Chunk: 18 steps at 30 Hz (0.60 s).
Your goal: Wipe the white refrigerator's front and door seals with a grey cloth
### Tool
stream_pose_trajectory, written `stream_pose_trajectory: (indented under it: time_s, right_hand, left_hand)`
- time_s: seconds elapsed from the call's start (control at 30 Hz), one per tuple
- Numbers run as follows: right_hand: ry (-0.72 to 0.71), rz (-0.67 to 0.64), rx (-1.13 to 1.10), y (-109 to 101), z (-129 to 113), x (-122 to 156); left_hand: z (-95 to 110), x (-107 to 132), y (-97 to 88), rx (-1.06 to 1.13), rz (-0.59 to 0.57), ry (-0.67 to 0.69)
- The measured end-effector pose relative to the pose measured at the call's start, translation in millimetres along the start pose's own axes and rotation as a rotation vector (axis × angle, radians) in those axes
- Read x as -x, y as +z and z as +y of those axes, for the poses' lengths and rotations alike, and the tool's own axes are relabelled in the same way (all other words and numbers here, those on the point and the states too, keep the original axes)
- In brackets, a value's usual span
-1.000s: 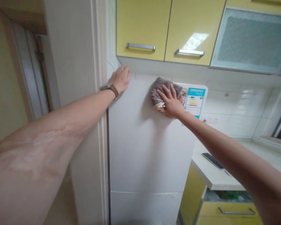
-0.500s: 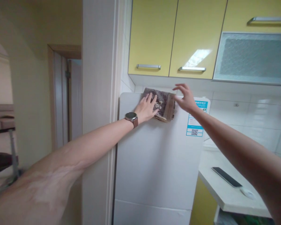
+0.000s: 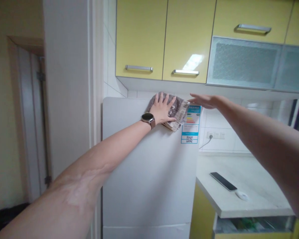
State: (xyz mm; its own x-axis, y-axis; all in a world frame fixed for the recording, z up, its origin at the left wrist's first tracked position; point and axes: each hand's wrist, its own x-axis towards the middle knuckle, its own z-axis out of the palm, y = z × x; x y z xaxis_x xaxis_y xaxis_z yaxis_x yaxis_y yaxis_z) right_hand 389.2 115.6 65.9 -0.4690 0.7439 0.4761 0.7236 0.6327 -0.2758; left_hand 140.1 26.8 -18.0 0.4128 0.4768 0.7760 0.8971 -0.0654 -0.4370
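Note:
My left hand [image 3: 162, 110] lies spread on a folded brown patterned cloth [image 3: 181, 110], pressing it flat to the upper door of the white fridge [image 3: 144, 166]. A round-faced watch is on that wrist. The cloth's pale border is turned toward the right and partly overlaps the energy label [image 3: 191, 127]. Beside the fridge's top right corner, my right hand [image 3: 203, 101] is stretched out with nothing seen in it. Its fingertips come close to the cloth's right edge; whether they touch it or the fridge I cannot tell.
Yellow wall cabinets [image 3: 141, 36] hang just above the fridge. On the right, a white counter [image 3: 259, 186] carries a black phone [image 3: 223, 181] and a small white oval object [image 3: 242, 196]. A plugged-in cord hangs from a wall socket [image 3: 210, 135]. A door frame [image 3: 67, 99] borders the left.
My left hand and the cloth have slid right across the fridge door, onto the label's edge. My right hand has lowered and straightened at the fridge's right side. The view has turned right.

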Motion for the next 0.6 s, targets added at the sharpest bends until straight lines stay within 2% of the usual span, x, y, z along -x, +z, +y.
stream_pose_trajectory:
  time_s: [0.1, 0.23, 0.3, 0.4, 0.5, 0.6]
  right_hand:
    - [0.136, -0.164, -0.062, -9.2, -6.7, -6.9]
    - [0.152, -0.042, 0.037, -11.3, -12.8, -17.7]
    - [0.151, -0.042, 0.082, -8.3, -15.4, -19.1]
    - [0.226, -0.077, 0.132, -1.1, -17.9, -16.8]
    - [0.28, -0.062, 0.226, 5.7, -18.5, -13.1]
    - [0.268, -0.036, 0.26, 10.7, -19.3, -9.4]
  left_hand:
    - [37.7, -16.4, 13.9, 0.029, 0.062, 0.093]
    - [89.5, -20.7, 39.0, 0.06, 0.101, 0.218]
    - [115.7, -13.1, 55.4, 0.093, 0.092, 0.288]
    - [156.9, 14.3, 86.7, 0.182, 0.087, 0.431]
    - [193.5, 57.3, 119.7, 0.212, 0.055, 0.575]
    - [207.1, 95.8, 140.9, 0.237, -0.007, 0.686]
